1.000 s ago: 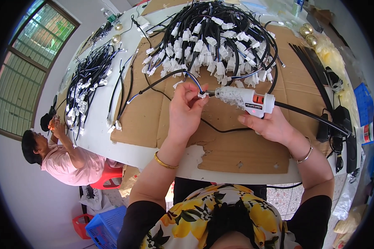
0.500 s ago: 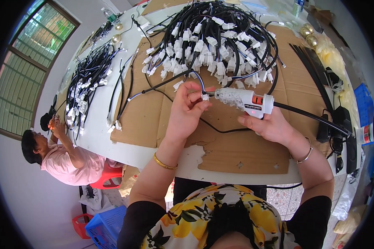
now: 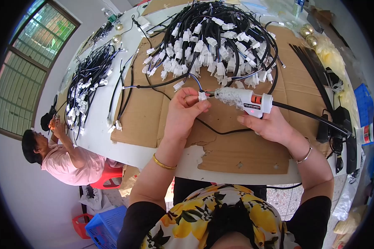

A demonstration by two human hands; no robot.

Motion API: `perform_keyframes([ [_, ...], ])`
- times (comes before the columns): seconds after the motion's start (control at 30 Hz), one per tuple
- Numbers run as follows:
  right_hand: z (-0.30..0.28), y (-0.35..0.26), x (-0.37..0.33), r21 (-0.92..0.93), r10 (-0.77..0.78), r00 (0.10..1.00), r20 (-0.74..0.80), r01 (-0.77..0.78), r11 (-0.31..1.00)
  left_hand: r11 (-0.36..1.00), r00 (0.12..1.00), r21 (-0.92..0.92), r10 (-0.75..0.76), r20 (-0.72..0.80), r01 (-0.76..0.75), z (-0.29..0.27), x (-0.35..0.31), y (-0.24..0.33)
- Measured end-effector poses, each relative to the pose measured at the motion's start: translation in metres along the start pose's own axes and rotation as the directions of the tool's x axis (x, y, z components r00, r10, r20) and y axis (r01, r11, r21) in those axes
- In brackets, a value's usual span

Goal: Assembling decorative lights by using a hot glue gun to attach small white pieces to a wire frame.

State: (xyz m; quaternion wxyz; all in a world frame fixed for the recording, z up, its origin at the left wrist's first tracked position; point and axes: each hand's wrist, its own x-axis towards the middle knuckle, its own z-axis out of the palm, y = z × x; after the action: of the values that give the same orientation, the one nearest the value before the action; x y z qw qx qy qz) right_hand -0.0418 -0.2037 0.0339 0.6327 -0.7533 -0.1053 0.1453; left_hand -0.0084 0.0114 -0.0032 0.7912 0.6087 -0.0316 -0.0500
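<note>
Between thumb and fingers, my left hand [image 3: 185, 110] pinches a small white connector [image 3: 202, 96] at the end of a black cable [image 3: 164, 84]. Blue and white wires run out of the cable's sheath into the connector. My right hand [image 3: 272, 124] is closed round the handle of a white hot glue gun [image 3: 249, 101], whose nozzle points left at the connector. Clear, lumpy glue coats the front of the gun. A long black glue stick [image 3: 307, 113] sticks out of its back. Whether the nozzle touches the connector is hard to make out.
A big heap of black cables with white connectors [image 3: 214, 45] lies beyond my hands on cardboard [image 3: 237, 155]. A smaller cable bundle [image 3: 85, 89] is at the left, near a seated co-worker [image 3: 72, 162]. Black sticks [image 3: 313, 74] and a power strip [image 3: 349, 137] lie at the right.
My left hand has turned slightly and shifted a little left and down with the connector. The cable's free end has swung up and left. The glue gun has barely moved.
</note>
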Motion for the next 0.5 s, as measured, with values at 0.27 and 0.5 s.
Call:
perform_keyframes([
  [0.27,-0.0007,0.0030,0.0011,0.026,-0.045,0.999,-0.027,0.046,0.999,1.000,1.000,0.010,0.029,0.011,-0.029,0.0004,-0.0019,-0.0007],
  [0.5,-0.0011,0.0051,0.0015,0.001,-0.060,0.998,-0.029,0.060,0.998,0.998,0.998,0.016,0.055,0.017,-0.055,0.0012,-0.0044,0.0018],
])
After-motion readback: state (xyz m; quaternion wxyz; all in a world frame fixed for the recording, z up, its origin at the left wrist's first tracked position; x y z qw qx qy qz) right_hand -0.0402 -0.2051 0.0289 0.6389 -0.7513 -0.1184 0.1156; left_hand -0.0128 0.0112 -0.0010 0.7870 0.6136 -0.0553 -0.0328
